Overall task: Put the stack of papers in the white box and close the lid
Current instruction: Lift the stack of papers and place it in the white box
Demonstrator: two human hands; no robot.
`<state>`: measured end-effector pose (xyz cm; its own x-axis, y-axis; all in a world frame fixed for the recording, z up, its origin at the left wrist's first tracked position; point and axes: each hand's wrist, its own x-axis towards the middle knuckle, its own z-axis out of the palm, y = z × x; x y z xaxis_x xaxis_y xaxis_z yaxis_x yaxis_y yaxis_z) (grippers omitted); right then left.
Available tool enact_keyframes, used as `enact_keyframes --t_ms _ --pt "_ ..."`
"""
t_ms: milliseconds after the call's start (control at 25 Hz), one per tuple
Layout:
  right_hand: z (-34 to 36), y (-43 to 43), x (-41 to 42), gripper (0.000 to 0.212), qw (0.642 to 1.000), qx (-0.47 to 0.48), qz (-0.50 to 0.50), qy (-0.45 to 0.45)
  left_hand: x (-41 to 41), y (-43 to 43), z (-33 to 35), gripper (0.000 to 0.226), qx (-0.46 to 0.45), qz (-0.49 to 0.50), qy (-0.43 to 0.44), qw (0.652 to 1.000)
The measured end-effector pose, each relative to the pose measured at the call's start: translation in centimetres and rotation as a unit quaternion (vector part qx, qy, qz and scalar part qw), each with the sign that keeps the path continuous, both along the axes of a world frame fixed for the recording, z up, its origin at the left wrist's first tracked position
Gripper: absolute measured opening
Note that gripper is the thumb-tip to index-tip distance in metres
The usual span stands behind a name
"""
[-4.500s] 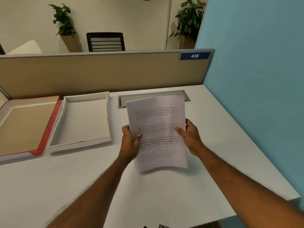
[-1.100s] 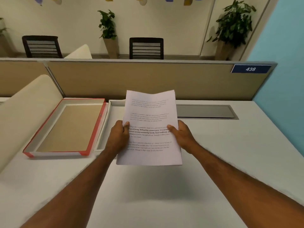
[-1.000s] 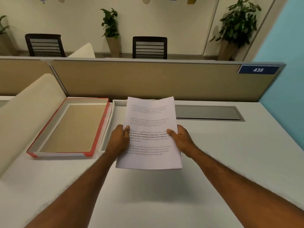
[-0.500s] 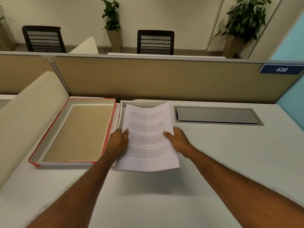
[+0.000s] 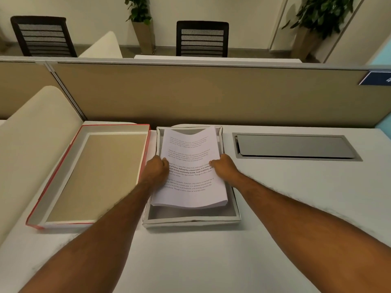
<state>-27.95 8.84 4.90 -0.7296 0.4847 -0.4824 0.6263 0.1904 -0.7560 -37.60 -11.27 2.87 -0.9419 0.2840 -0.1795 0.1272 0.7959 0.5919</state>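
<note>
A stack of printed papers (image 5: 190, 178) hangs low over the open white box (image 5: 191, 223), slightly bowed, its far end dipping inside the box. My left hand (image 5: 155, 171) grips the stack's left edge and my right hand (image 5: 224, 169) grips its right edge, thumbs on top. The box sits on the white desk directly in front of me. To its left lies the red-edged lid (image 5: 42, 220), upside down, showing a tan inside.
A tan partition (image 5: 201, 96) walls off the back of the desk. A grey cable hatch (image 5: 296, 146) is set into the desk to the right of the box. A cream curved panel (image 5: 31, 132) stands at the far left.
Both hands have lowered the stack forward and down over the white box. The camera has tilted down and shifted left, bringing the whole box into sight.
</note>
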Motion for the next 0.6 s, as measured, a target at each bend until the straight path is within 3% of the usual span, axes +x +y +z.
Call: enact_keyframes --t_ms 360,600 --pt "-1.0 0.9 -0.7 0.028 0.997 0.068 0.019 -0.020 -0.4 2.0 -0.3 0.018 -0.079 0.001 -0.037 0.996" --pt "-1.1 0.1 -0.6 0.034 0.997 0.068 -0.001 -0.044 1.3 3.2 0.2 0.007 -0.049 0.065 -0.086 0.993"
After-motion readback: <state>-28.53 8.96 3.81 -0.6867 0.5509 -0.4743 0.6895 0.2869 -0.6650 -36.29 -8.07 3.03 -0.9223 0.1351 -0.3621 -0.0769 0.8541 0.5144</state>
